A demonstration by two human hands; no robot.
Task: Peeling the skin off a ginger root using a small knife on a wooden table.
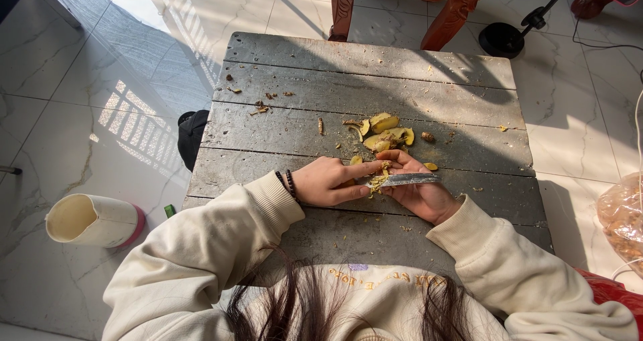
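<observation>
Ginger (378,178), a knobbly yellow piece, sat pinched between the closed fingers of the left hand (329,182) and the right hand (418,192), which also gripped a flat grey knife (410,178), just below curled yellow peelings (386,132) on the weathered plank worktop (335,73).

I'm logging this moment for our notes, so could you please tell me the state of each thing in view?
Left hand: closed on a small yellow piece, pinning it by the blade.
Right hand: grip shut on the knife.
Knife: held flat, blade pointing left.
Yellow slices: cut, heaped loosely on the table.
Wooden table: weathered, strewn with peel scraps.
Cream container: tipped on its side on the floor, its opening showing.
</observation>
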